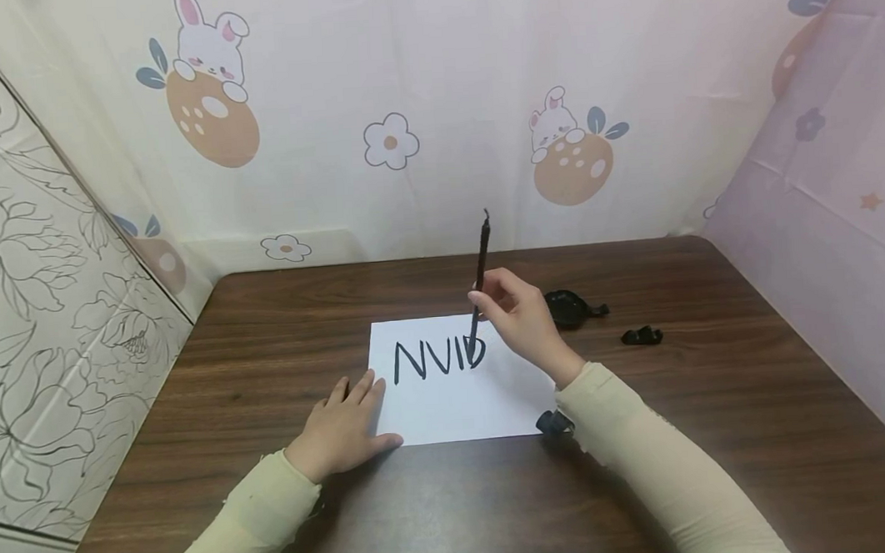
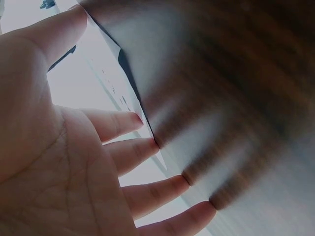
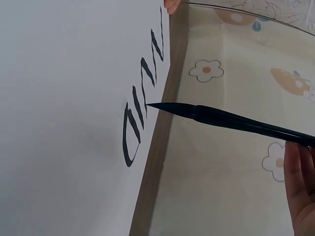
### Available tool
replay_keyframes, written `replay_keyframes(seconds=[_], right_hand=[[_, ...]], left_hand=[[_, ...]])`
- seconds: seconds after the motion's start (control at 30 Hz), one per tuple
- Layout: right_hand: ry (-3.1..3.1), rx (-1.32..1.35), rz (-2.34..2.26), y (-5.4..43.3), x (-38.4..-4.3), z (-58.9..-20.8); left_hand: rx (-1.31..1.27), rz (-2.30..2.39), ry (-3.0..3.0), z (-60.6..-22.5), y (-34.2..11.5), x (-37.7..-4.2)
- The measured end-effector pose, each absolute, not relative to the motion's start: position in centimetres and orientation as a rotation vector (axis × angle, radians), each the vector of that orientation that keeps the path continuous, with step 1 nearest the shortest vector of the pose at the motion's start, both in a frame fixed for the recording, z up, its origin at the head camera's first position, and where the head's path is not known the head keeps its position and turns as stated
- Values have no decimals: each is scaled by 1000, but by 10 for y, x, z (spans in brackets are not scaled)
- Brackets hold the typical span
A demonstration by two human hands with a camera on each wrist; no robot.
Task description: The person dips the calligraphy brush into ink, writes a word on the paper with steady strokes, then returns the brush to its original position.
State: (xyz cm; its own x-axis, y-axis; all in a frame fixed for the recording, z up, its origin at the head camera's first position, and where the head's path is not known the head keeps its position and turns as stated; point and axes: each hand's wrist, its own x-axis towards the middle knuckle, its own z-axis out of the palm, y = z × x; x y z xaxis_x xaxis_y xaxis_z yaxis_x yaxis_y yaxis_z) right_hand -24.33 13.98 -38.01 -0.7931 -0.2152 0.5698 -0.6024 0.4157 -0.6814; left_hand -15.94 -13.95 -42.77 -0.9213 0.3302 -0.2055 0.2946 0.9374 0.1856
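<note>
My right hand (image 1: 523, 318) pinches a black writing brush (image 1: 482, 262) by its handle, bristles down. In the right wrist view the brush's pointed tip (image 3: 165, 106) is over the lettering; whether it touches the paper I cannot tell. A white sheet of paper (image 1: 450, 414) bears the black letters "NVID" (image 1: 421, 361), the brush standing at the D. My left hand (image 1: 343, 428) lies spread at the paper's left edge, thumb at the lower left corner. In the left wrist view its fingers (image 2: 155, 196) are extended and apart, with fingertips along the paper's edge and the table.
A black dish with a short handle (image 1: 567, 309) sits right of the paper, partly behind my right hand. Farther right is a small black object (image 1: 642, 335). Something dark (image 1: 554, 423) shows by my right sleeve. Patterned curtain (image 1: 439, 201) borders the brown wooden table (image 1: 279, 318).
</note>
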Motion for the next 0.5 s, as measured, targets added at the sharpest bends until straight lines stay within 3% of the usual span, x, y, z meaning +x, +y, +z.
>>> replay_keyframes(seconds=[0.5], right_hand=[[-2190, 623, 1452, 158, -249, -371]], left_hand=[[468, 211, 2860, -427, -140, -159]])
